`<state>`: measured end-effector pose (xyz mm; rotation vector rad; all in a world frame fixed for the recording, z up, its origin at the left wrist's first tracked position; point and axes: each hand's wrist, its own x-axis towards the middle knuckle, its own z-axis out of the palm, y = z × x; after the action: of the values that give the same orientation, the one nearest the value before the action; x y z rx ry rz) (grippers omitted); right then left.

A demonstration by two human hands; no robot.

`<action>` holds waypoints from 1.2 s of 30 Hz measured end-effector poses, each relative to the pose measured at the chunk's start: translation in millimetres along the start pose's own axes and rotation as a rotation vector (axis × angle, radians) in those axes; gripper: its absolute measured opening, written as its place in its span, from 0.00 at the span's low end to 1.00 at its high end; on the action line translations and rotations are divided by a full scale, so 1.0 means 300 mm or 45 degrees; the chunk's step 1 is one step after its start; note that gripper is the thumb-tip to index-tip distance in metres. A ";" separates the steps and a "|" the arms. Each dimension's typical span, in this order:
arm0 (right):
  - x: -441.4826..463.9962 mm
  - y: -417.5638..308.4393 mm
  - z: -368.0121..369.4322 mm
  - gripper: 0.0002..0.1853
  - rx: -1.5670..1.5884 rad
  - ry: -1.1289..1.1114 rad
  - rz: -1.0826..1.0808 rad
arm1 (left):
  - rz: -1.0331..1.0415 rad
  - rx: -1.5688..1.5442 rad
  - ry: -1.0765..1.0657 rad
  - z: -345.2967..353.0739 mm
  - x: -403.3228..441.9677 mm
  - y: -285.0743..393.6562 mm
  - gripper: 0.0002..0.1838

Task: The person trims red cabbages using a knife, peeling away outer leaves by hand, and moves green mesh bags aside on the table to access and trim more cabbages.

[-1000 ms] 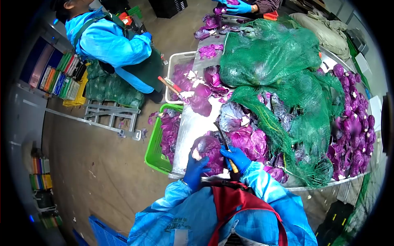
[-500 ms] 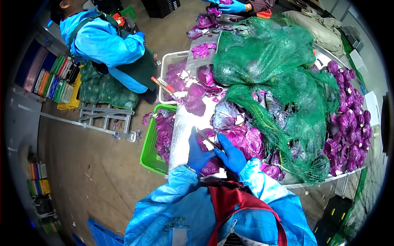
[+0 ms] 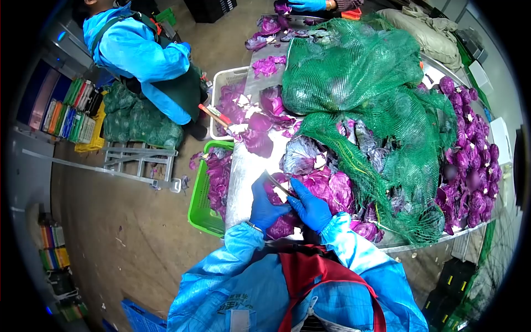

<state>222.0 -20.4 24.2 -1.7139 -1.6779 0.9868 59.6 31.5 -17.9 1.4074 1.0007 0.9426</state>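
Brown, scuffed floor (image 3: 138,221) spreads along the left of a shiny metal table (image 3: 239,171), which serves as the work surface. Against the table's left edge stand a lime-green plastic crate (image 3: 206,225) and, farther off, a white plastic crate (image 3: 212,130), both holding purple leaves. Two slim tools with red ends (image 3: 214,117) jut out over the table's left edge, above the white crate.

At the table's near edge, between the wearer's hands, is a round purple cabbage (image 3: 284,226) with pale patches; whether it touches the metal cannot be told. The left hand (image 3: 265,205), in a blue glove, is curved around the cabbage's left side. The right hand (image 3: 311,209), gloved in blue too, is closed on a knife, its handle hidden by the fingers, with the dark narrow blade (image 3: 278,183) slanting across the cabbage toward the left hand.

Loose purple leaves (image 3: 332,191) lie just beyond the right hand. Green mesh sacking (image 3: 354,66) covers much of the table's middle, and trimmed purple cabbages (image 3: 470,160) are heaped at its right end. At the table's far edge, a co-worker's blue-gloved hand (image 3: 308,5) is near more purple leaves. Left of the table, a person in a blue smock (image 3: 138,50) stands by a metal step frame (image 3: 141,160).
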 end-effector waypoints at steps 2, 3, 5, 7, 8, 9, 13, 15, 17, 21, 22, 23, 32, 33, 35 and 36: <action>0.003 0.007 -0.001 0.29 0.007 0.028 -0.017 | -0.015 -0.042 0.012 0.011 0.004 0.018 0.55; 0.004 0.005 0.000 0.28 -0.002 0.038 0.000 | -0.044 -0.069 0.024 0.016 0.002 0.029 0.55; 0.008 -0.005 0.004 0.27 -0.035 0.068 0.036 | -0.061 -0.014 0.060 0.018 0.002 0.012 0.55; 0.017 -0.023 0.006 0.25 -0.084 0.113 0.074 | -0.057 0.112 0.104 0.019 0.004 -0.038 0.56; 0.022 -0.034 -0.005 0.25 -0.101 0.091 0.110 | -0.065 0.156 0.125 0.021 0.005 -0.058 0.56; 0.030 -0.049 -0.021 0.24 -0.117 0.070 0.147 | -0.094 0.163 0.143 0.030 0.009 -0.051 0.56; 0.079 0.012 -0.061 0.22 -0.097 -0.025 0.179 | -0.116 0.508 0.243 0.070 0.020 0.084 0.56; 0.167 0.108 -0.115 0.23 0.302 0.038 0.473 | 0.036 0.599 0.089 0.081 -0.005 0.098 0.49; 0.169 0.332 -0.083 0.23 0.291 0.079 0.342 | 0.278 0.758 0.112 0.099 -0.046 0.087 0.51; 0.090 0.223 -0.097 0.21 0.365 0.075 0.302 | 0.218 0.490 0.028 0.021 -0.067 0.059 0.61; 0.079 0.176 -0.095 0.21 0.313 0.120 0.229 | 0.191 0.192 0.028 0.013 -0.069 0.107 0.55; 0.051 0.103 -0.094 0.21 0.280 0.118 0.230 | 0.017 -0.033 0.084 0.006 -0.084 0.066 0.55; 0.086 0.242 -0.129 0.24 0.798 0.350 0.659 | -0.297 -0.136 0.172 -0.034 -0.136 -0.014 0.47; 0.080 0.230 -0.113 0.27 0.729 0.405 0.444 | -0.362 -0.179 0.134 -0.039 -0.128 -0.018 0.48; 0.038 0.152 -0.071 0.30 0.484 0.181 0.155 | -0.348 -0.213 0.022 -0.032 -0.078 0.078 0.48; 0.029 0.129 -0.030 0.30 0.488 0.103 0.011 | -0.342 -0.235 -0.030 -0.025 -0.061 0.111 0.48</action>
<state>252.0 -13.7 -2.6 -1.4854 -1.3287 1.1416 48.8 15.7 15.7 1.0971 1.0282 0.7954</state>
